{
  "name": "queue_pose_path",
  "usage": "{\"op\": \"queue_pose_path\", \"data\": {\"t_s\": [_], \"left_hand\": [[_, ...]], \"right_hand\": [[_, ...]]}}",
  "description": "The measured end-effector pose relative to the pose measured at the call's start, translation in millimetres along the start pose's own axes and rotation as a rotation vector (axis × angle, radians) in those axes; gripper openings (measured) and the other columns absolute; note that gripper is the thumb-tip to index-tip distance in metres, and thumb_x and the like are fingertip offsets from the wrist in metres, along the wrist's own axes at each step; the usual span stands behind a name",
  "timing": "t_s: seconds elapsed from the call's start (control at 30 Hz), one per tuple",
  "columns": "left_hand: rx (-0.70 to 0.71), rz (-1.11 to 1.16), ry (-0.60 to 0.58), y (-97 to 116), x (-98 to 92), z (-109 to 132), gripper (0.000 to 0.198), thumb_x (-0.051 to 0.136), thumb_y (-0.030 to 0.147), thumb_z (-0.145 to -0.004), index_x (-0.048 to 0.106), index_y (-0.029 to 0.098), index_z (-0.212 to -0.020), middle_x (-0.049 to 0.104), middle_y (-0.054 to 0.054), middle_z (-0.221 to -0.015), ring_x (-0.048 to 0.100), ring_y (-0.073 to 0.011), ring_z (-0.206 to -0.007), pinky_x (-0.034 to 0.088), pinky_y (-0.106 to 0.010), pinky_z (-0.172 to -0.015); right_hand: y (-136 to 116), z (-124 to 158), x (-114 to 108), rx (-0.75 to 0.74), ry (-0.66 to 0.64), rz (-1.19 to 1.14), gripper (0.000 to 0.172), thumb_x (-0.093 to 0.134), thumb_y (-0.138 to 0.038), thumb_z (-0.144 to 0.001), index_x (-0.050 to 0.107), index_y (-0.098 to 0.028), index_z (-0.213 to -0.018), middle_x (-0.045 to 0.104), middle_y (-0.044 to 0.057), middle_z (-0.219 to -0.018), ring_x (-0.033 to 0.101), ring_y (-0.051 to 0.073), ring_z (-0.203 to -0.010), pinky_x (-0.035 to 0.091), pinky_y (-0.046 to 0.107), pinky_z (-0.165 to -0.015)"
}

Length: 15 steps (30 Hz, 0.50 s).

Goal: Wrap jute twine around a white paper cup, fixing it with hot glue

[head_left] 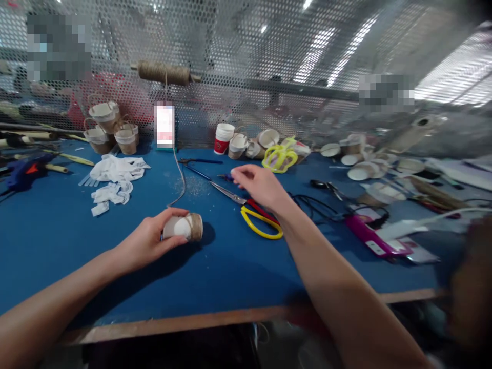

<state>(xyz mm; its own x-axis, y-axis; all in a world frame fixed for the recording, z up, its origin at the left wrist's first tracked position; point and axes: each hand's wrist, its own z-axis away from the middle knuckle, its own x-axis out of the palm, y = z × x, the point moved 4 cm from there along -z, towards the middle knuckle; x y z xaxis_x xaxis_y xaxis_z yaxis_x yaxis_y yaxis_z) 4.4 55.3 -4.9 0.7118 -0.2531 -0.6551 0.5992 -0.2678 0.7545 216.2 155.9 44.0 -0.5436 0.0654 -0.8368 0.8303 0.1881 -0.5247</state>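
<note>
My left hand is closed around a small white paper cup lying on its side just above the blue tabletop, its mouth end toward my palm or hidden by it. Brown twine is wound around part of the cup. A strand of twine comes down from a spool and reaches my left fingers. My right hand hovers over the table with thumb and fingers pinched together; what they hold, if anything, is too small to make out. Beneath it lie scissors with red and yellow handles and a small dark-blue tool.
Twine-wrapped cups stand at the back left, near crumpled white strips and a blue glue gun. Red-and-white cups and a yellow coil are at the back. A purple power strip with cables lies right. Perforated mesh rises behind.
</note>
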Motion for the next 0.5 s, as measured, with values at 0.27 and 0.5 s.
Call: {"op": "queue_pose_path", "data": {"t_s": [0.27, 0.5], "left_hand": [[-0.028, -0.022, -0.060, 1, 2.0, 0, 0.043, 0.050, 0.036, -0.078, 0.042, 0.019, -0.117, 0.062, -0.009, -0.104, 0.058, -0.0203, -0.080, 0.044, -0.032, -0.070], [-0.034, -0.037, -0.062, -2, 2.2, -1, 0.045, 0.050, 0.035, -0.078, 0.040, 0.019, -0.119, 0.062, -0.009, -0.104, 0.058, -0.0215, -0.083, 0.043, -0.035, -0.072]], "right_hand": [[61, -45, 7, 0.364, -0.159, 0.201, 0.031, 0.050, -0.031, -0.083, 0.052, -0.015, -0.109, 0.054, 0.008, -0.110, 0.055, 0.019, -0.094, 0.046, 0.038, -0.078], [59, -34, 12, 0.380, -0.176, -0.097, 0.030, 0.052, -0.028, -0.083, 0.052, -0.012, -0.108, 0.057, 0.008, -0.103, 0.057, 0.016, -0.086, 0.049, 0.034, -0.073]]}}
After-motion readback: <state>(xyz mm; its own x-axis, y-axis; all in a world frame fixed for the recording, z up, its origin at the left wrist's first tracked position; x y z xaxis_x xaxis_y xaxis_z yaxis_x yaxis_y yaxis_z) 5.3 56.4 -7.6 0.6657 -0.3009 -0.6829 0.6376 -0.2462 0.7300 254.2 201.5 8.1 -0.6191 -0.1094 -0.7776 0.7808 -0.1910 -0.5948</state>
